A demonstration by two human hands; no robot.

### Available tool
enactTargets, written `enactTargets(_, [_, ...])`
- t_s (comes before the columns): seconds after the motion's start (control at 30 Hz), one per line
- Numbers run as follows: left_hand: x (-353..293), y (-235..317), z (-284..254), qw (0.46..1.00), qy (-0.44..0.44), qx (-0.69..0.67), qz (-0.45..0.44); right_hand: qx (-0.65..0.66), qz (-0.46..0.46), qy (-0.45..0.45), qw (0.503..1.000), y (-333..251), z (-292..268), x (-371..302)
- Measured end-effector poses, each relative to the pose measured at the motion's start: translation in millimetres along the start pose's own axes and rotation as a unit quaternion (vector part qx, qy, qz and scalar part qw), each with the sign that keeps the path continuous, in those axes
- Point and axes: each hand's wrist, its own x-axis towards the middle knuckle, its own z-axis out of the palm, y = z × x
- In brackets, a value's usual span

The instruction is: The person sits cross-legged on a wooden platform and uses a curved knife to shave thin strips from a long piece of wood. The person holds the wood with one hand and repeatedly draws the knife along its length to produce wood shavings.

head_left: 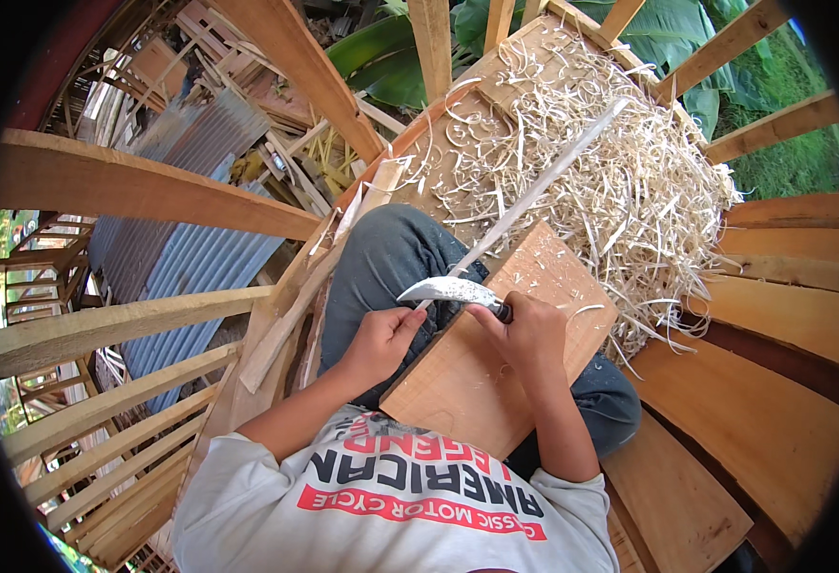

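Note:
My right hand (526, 329) is closed round the dark handle of a knife with a broad, curved blade (453, 289). The blade points left and lies across a long, pale strip of wood or bamboo (541, 181). Pinched in my left hand (381, 341) is the strip's near end, just left of the blade tip. From there the strip slants up and away to the right, over the shavings. A flat wooden board (477, 382) rests tilted across my lap, under my right hand, with a few small shavings on it.
Curly pale shavings (610, 191) are heaped on the wooden floor (496, 81) ahead. Wooden railing slats (152, 191) surround me on the left and far side. Planks (754, 392) lie at the right. Beyond the railing are corrugated sheets (186, 277), scrap timber and large green leaves (381, 62).

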Motion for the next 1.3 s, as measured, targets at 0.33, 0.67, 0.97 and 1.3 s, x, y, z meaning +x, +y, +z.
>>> enactTargets(0.33, [3.9,-3.9,-5.2,1.000,-0.023,0.011,0.007,-0.130,0.131,0.076,0.980,44.6,-11.0,51.8])
enactTargets(0.67, [4.8,-6.9,-5.9,0.999,-0.030,-0.026,-0.029,-0.112,0.041,-0.047,0.992,-8.2,2.2,11.6])
enactTargets(0.97, [4.4,-3.6,-2.7,1.000,-0.002,0.007,-0.010,-0.197,0.024,0.006,0.980,1.4,6.1,29.1])
enactTargets(1.3, [7.4,-1.9,-7.3,1.000,-0.003,-0.010,0.003,-0.200,-0.013,0.075,0.977,8.2,9.8,46.7])
